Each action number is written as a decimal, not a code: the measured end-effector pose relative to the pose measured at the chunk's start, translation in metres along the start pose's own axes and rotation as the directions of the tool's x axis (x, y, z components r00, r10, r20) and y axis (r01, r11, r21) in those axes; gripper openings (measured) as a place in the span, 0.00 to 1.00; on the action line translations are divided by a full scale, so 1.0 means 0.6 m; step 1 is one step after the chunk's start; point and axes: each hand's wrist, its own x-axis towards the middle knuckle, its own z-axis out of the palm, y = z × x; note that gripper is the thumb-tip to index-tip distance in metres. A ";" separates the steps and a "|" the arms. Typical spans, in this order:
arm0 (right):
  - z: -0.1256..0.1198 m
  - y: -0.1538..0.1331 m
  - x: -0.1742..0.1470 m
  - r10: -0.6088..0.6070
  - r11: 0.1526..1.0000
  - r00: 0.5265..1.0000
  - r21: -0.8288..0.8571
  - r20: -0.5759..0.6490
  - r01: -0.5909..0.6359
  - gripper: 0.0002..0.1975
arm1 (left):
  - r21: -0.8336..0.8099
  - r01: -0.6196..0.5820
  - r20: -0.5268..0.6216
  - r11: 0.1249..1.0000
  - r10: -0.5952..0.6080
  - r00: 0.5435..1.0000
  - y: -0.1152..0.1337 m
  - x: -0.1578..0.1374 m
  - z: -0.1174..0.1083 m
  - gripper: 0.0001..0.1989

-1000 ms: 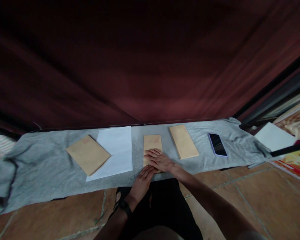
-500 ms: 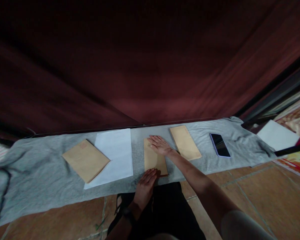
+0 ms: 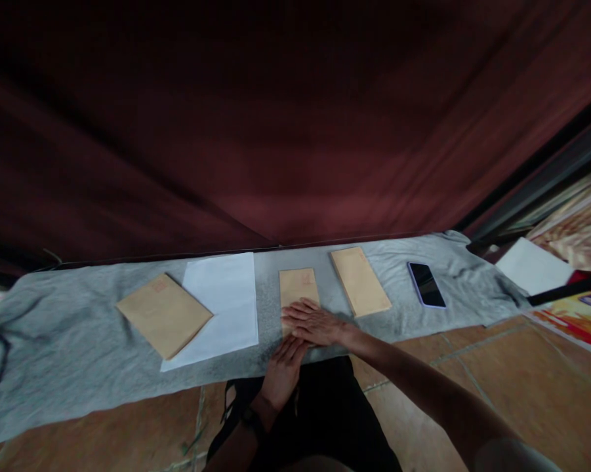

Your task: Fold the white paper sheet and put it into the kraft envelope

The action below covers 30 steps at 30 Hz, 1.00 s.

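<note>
On a terracotta tile floor (image 3: 477, 387), the left hand (image 3: 283, 370) rests open at the near edge of a narrow tan paper envelope (image 3: 298, 287), while the right hand (image 3: 316, 321) lies flat, fingers spread, across its lower half. The envelope sits mid-way along a rumpled grey cloth (image 3: 79, 354). Left of it lie a smooth white sheet (image 3: 224, 308) and a wider brown envelope (image 3: 163, 315); right, another tan envelope (image 3: 360, 280) and a glossy black phone (image 3: 426, 284). Beyond hangs a maroon curtain (image 3: 295, 131).
</note>
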 end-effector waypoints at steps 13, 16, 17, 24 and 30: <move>-0.010 0.065 0.052 0.339 0.911 0.920 -0.174 -0.196 -0.373 0.24 | -0.037 0.010 -0.027 0.999 -0.011 1.000 0.000 0.009 -0.004 0.19; -0.007 0.055 0.039 0.317 0.922 0.930 -0.172 -0.186 -0.348 0.23 | -0.066 0.031 -0.036 0.997 -0.033 0.999 0.001 0.012 -0.006 0.15; -0.008 0.050 0.029 0.303 0.931 0.937 -0.157 -0.177 -0.330 0.23 | -0.076 0.037 -0.040 0.996 -0.040 0.998 0.001 0.013 -0.007 0.15; -0.023 -0.005 -0.081 0.298 0.954 0.941 0.023 -0.163 -0.298 0.19 | -0.119 0.041 -0.033 0.992 -0.045 0.998 0.001 0.014 -0.008 0.14; -0.012 -0.074 -0.148 0.250 0.968 0.954 0.039 -0.167 -0.247 0.22 | -0.212 0.072 0.003 0.975 -0.073 0.997 0.001 0.004 -0.008 0.15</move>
